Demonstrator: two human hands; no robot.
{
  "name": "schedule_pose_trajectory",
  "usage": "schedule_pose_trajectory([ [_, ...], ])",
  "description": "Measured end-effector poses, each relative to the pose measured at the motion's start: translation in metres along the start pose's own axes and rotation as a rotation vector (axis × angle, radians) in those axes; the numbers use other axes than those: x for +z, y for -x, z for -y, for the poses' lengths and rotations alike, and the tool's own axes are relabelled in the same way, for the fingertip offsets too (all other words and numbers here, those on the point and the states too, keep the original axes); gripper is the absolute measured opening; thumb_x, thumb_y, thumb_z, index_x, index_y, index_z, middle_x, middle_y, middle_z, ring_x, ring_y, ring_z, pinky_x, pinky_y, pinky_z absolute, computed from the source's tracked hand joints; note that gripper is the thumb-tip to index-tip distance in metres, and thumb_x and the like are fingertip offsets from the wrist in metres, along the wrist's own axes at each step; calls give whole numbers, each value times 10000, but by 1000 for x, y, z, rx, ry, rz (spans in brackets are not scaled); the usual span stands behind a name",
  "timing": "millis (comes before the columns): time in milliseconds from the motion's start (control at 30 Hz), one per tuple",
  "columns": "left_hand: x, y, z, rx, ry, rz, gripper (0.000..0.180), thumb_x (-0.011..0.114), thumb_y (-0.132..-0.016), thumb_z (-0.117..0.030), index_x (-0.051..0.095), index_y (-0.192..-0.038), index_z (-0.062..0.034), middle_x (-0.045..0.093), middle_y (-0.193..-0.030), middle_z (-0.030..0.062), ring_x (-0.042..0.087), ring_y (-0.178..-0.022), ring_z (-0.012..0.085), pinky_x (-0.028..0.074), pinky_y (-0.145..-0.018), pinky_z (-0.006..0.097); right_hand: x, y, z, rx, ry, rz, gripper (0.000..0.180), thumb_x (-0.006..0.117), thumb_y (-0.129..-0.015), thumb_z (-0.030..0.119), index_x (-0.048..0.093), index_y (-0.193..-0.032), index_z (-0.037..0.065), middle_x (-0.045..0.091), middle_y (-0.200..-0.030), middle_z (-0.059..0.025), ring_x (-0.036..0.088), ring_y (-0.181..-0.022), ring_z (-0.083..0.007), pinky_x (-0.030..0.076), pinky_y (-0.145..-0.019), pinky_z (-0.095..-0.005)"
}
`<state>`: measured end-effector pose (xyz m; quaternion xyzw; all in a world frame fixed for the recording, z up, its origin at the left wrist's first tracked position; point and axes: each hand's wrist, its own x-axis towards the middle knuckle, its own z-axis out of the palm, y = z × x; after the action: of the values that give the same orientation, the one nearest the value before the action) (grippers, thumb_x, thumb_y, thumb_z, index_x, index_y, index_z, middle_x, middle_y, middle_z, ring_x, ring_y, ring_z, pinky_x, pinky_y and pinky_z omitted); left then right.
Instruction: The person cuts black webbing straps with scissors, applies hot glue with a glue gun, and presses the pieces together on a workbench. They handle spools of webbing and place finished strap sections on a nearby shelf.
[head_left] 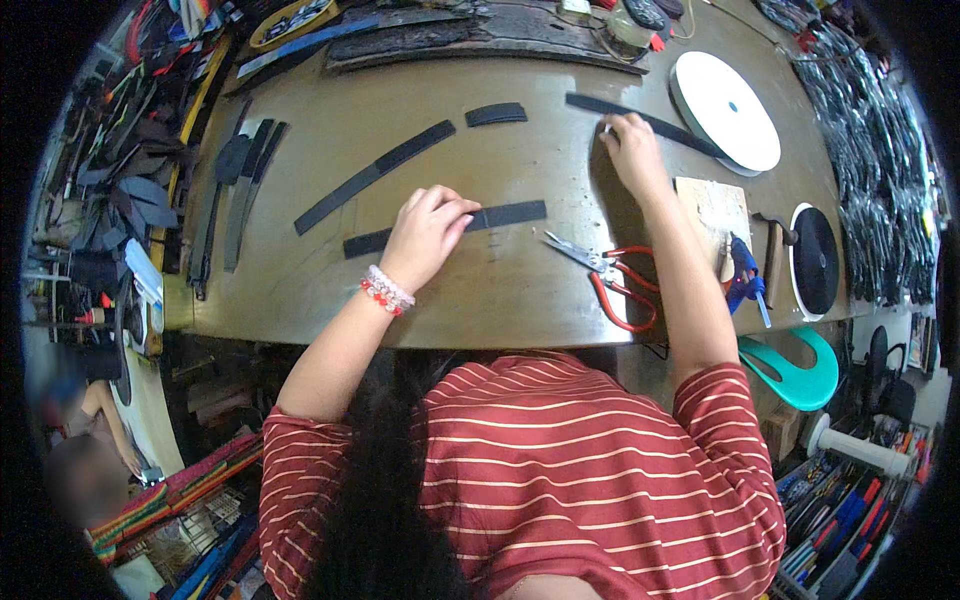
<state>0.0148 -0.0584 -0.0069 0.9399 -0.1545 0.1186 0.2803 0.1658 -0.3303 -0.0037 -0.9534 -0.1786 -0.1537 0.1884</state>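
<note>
The strip (pixel 517 214), black and flat, lies on the counter (pixel 450 310) left of the scissors (pixel 602 266). Its middle is hidden under the left hand (pixel 428 228), so whether it is one piece or two cannot be told. The counter's far edge is lost behind clutter (pixel 480 45) beyond the scissors. A white disc (pixel 715 90) rests beyond the scissors, to their right. The long strip (pixel 595 103), nearer than that disc but also beyond the scissors, is partly covered by the right hand (pixel 630 148); its far end meets the disc's edge. Joined strips (pixel 375 175) lie well left of the scissors. Right of them, past the right forearm (pixel 700 280), are a black disc (pixel 815 260), a board (pixel 710 205), a hammer (pixel 776 250) and a blue glue gun (pixel 742 275) overlapping the board.

The left hand is narrow, thumb near forefinger; whether it grips anything cannot be told. The right hand, beyond the scissors, pinches a pale bit (pixel 607 128), too small to identify.
</note>
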Motion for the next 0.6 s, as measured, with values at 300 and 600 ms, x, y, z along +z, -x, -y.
schedule_pose_trajectory([
  [300,-43,2,72,-175,-232,-244,188,631,-811,-150,664,-991,-106,600,-939,64,542,-910,265,451,-836,372,-96,127,66,76,127,608,337,712,-751,211,608,-1028,49,575,-1080,-164,557,-973,-336,452,-851,-405],
  [600,-69,-8,137,-242,-297,-180,222,639,-806,-180,666,-1016,-112,622,-1004,108,563,-966,305,443,-874,388,-23,88,20,-16,63,-33,289,677,-765,123,612,-1041,64,559,-1091,-130,522,-1014,-322,425,-852,-420],
])
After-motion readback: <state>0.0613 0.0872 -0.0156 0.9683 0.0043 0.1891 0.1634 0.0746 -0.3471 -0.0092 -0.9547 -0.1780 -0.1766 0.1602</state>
